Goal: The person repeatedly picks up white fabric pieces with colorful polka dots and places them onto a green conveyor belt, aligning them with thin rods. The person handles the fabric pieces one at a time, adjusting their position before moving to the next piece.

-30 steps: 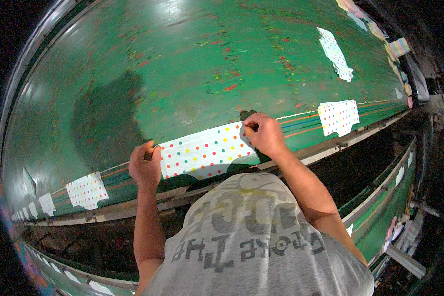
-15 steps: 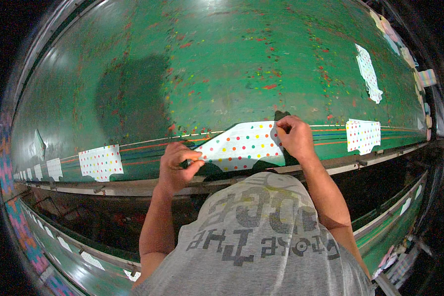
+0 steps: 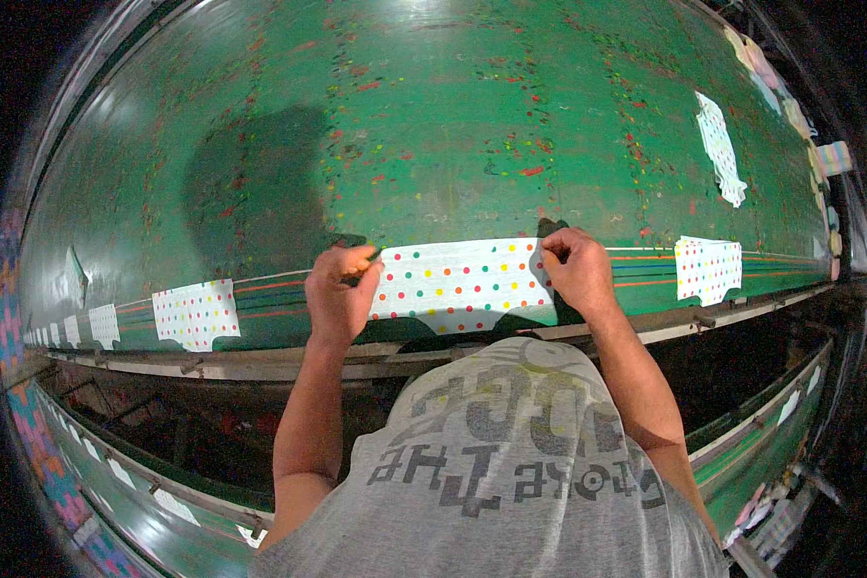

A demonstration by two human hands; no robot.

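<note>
A white sheet with coloured dots (image 3: 458, 284) lies flat along the near edge of a long green table (image 3: 453, 125). My left hand (image 3: 339, 292) pinches the sheet's left end, fingers closed on its corner. At the sheet's right end, my right hand (image 3: 576, 270) grips the upper corner the same way. The sheet is stretched between the two hands, its lower edge partly in shadow.
More dotted sheets lie along the same edge: one to the left (image 3: 196, 313), one to the right (image 3: 708, 268), another farther up (image 3: 721, 146). Paint specks cover the green surface. A metal rail (image 3: 260, 361) runs under the table edge. My grey shirt fills the lower middle.
The view has shifted so the sheet and both hands sit more centred. The sheet, lifted and angled half a second ago, now lies flat and straight along the table edge.
</note>
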